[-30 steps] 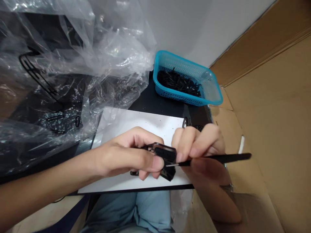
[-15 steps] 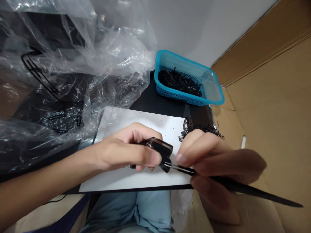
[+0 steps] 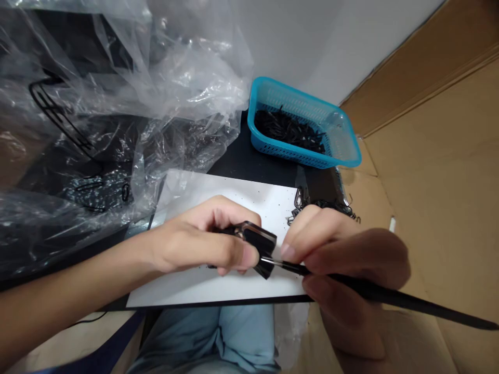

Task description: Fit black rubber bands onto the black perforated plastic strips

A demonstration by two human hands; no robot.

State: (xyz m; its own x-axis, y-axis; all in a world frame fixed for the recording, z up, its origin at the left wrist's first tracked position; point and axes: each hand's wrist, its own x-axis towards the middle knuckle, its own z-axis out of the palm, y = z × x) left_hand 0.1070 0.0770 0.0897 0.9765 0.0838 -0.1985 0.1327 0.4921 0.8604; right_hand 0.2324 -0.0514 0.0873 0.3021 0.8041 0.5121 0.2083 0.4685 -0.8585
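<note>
My left hand (image 3: pixel 210 244) is closed on a small black rectangular piece (image 3: pixel 262 240) with a shiny brownish edge, its thumb pressing on the near side. A dark flap of the piece sticks out below the thumb. My right hand (image 3: pixel 331 249) grips black tweezers (image 3: pixel 390 296) between thumb and fingers, their handle reaching far to the right. The metal tips lie close together at the black piece, right beside my left thumb. Whether they pinch anything is too small to tell. Both hands are over a white sheet (image 3: pixel 175 288).
A blue basket (image 3: pixel 302 158) with many thin black strips stands behind the hands. Black wire-like loops (image 3: pixel 327 205) lie in a heap by the sheet's right edge. Crumpled clear plastic (image 3: pixel 187 78) covers the left. Cardboard (image 3: pixel 440 171) stands at the right.
The two tweezer tips, apart before, have come together and moved slightly left against the black piece. My right hand has turned a little; my left hand has hardly moved.
</note>
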